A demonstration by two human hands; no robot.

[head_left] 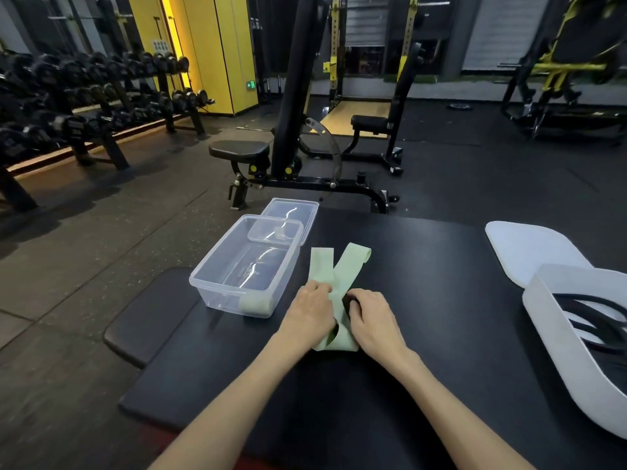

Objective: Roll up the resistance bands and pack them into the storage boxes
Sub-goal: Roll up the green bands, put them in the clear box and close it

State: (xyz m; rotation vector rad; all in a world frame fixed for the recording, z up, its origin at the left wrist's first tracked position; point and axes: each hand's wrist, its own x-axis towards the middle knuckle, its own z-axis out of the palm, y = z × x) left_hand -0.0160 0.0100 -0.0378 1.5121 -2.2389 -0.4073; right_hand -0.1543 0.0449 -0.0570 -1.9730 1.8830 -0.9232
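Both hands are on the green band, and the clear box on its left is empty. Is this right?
Not quite. The head view shows the left hand and right hand on the green band, but the clear box is not empty: a rolled green band lies in its near corner.

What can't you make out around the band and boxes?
Head view:
Green band: middle covered by the left hand and right hand; any roll started is hidden.
White box: cut off by the right edge; its black bands cannot be counted.
Pale green roll in the clear box: blurred by the wall.
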